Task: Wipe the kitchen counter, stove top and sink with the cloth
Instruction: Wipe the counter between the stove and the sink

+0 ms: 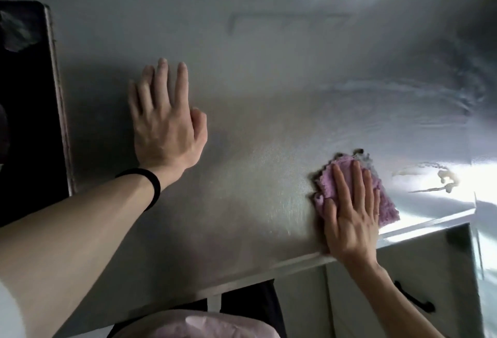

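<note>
At the far left edge lies the black stove top (pixel 27 122), its pale metal rim running beside the steel counter (pixel 269 90). Just to the right of it the left hand (pixel 164 127) lies palm down on the counter, holding nothing. Its fingers are straight and a little spread, and the thumb is bent in at the side. A black band (pixel 152 185) circles that wrist, and the bare forearm reaches in from the lower left corner.

The middle of the counter is bare brushed metal with faint curved wipe marks further right. Near the front edge sits the purple cloth (pixel 388 207), bunched flat against the surface. The right hand (pixel 349 219) presses on it from above with straight fingers held close together, so that the cloth shows at the fingertips and on both sides of the hand. A thin ring sits on one finger.

Just right of the cloth, in a bright patch of light, a whitish wet smear (pixel 447 176) lies on the metal, apart from the cloth.

Below the counter edge is a pale cupboard door (pixel 435 265) with a black handle (pixel 415 301).
</note>
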